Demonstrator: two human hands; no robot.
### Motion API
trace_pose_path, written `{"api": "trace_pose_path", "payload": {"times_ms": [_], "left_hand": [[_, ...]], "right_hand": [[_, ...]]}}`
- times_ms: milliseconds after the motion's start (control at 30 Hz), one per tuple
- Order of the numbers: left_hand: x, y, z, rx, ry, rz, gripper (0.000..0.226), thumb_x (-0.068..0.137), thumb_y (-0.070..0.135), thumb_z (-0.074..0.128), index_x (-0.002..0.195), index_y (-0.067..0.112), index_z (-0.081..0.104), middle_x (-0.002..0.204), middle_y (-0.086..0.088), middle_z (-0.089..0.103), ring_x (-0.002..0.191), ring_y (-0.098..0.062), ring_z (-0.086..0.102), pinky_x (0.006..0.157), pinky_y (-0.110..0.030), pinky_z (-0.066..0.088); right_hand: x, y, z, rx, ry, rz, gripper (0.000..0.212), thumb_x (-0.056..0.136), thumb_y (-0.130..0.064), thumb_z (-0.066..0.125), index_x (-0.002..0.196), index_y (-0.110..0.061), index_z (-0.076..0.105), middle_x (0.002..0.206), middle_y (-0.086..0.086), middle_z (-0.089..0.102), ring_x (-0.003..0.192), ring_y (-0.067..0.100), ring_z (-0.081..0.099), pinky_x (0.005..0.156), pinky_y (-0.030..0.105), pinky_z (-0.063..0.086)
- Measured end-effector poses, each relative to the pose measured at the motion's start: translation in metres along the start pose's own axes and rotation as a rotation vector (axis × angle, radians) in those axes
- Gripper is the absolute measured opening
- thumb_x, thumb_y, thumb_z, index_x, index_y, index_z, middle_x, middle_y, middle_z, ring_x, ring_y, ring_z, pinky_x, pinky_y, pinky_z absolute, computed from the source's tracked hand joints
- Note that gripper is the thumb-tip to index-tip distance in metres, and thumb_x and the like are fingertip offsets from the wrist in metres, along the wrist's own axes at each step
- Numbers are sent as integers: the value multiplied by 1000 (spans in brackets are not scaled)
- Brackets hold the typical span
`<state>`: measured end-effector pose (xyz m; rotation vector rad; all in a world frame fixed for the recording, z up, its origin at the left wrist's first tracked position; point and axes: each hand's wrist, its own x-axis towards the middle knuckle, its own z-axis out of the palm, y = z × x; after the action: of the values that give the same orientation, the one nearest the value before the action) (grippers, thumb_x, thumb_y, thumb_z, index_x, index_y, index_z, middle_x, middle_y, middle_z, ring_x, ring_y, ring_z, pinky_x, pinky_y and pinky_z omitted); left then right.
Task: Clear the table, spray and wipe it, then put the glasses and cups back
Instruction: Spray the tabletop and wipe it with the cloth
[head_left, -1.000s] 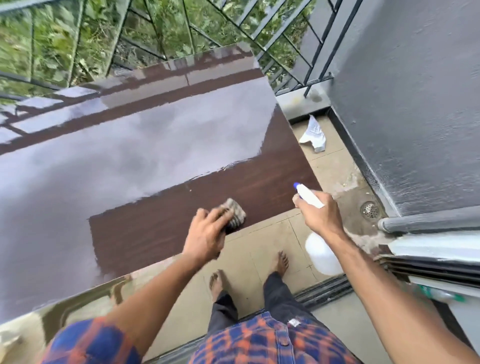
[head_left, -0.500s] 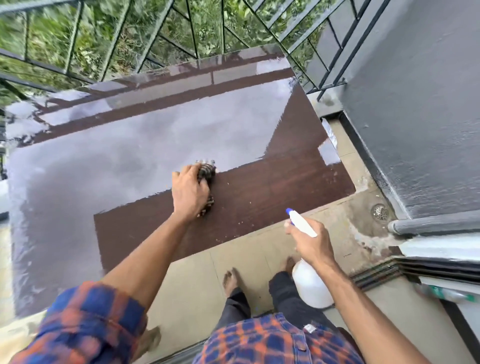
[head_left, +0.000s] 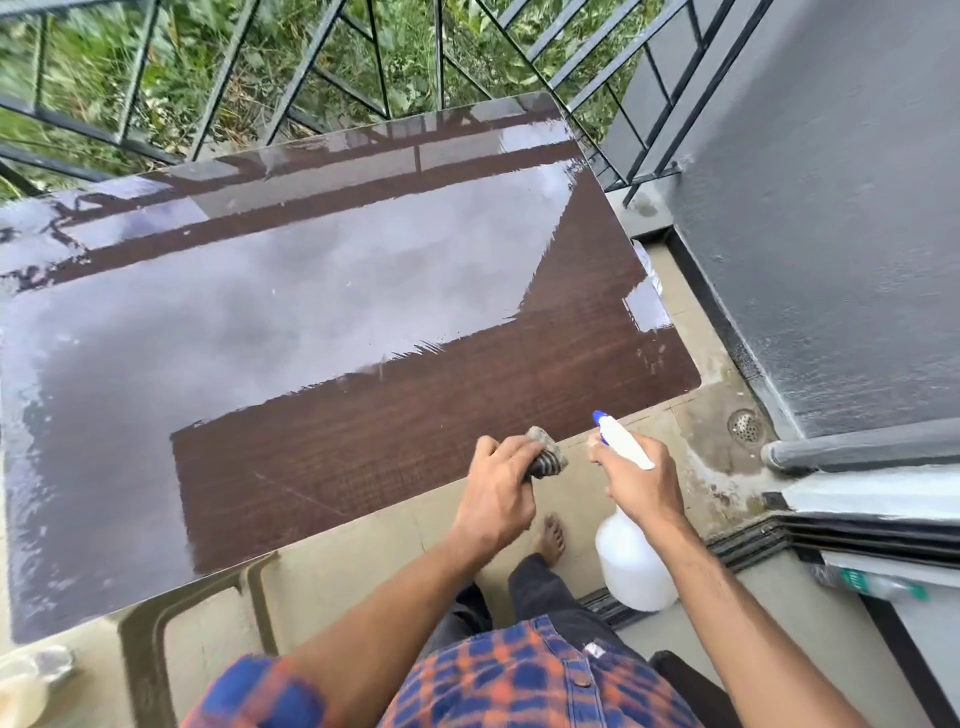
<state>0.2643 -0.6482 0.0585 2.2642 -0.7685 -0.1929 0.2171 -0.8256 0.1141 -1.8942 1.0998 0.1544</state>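
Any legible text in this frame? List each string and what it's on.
No text in this frame is legible.
Green-labelled bottle at the right edge: print is blurred, unreadable.
White tag on the checked shirt: too small to read.
Spray bottle: no label or print on the side shown.
Cloth: woven pattern only, no writing.

Grey wall (head_left: 831, 208) on my right, black railing (head_left: 78, 126) ahead, greenery (head_left: 88, 62) beyond, beige tiled floor (head_left: 363, 566) underfoot, drain (head_left: 745, 424) by the wall.
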Motion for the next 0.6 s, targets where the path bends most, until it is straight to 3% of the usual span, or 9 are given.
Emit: {"api": "trace_pose_path", "payload": {"times_ms": [133, 300, 400, 467, 533, 600], "left_hand": [[24, -33, -52, 47, 171, -131, 47, 61, -4, 59, 104, 13, 68, 104, -6, 71, 98, -22, 58, 82, -36, 36], [16, -102, -79, 198, 245, -339, 48, 73, 3, 53, 119, 4, 66, 122, -16, 65, 104, -32, 53, 94, -34, 32], [3, -89, -56, 203, 187, -250, 49, 72, 1, 55, 120, 6, 65, 128, -12, 60, 100, -33, 48, 94, -35, 36], [-5, -65, -34, 184, 65, -78, 51, 67, 0, 55, 117, 7, 66, 126, -11, 62, 96, -31, 48, 89, -37, 39], [-14, -41, -12, 133, -29, 62, 47, 70, -4, 58, 115, 6, 67, 123, -9, 63, 92, -30, 49, 85, -37, 41], [-21, -25, 0, 20, -52, 3, 45, 74, -4, 59, 117, 8, 67, 123, -5, 64, 91, -27, 50, 87, -33, 41]], "right_hand": [[0, -4, 4, 36, -13, 8, 19, 87, -28, 75, 78, -12, 75, 57, -8, 58, 55, 18, 55, 70, 57, 61], [-3, -15, 14, 57, -42, -17, 12, 83, -29, 74, 76, -19, 75, 63, -7, 61, 62, 18, 55, 73, 56, 61], [-4, -19, 16, 61, -46, -28, 15, 81, -33, 72, 79, -18, 74, 64, -5, 60, 64, 19, 54, 76, 56, 61], [-6, -18, 16, 54, -50, -31, 9, 82, -31, 73, 78, -23, 75, 64, -4, 62, 64, 20, 55, 75, 56, 61], [-8, -15, 17, 46, -54, -34, 16, 78, -36, 71, 79, -21, 75, 63, -4, 62, 64, 22, 56, 73, 57, 61], [-10, -14, 19, 42, -56, -25, 22, 73, -40, 68, 79, -21, 75, 62, -5, 62, 64, 22, 56, 73, 56, 60]]}}
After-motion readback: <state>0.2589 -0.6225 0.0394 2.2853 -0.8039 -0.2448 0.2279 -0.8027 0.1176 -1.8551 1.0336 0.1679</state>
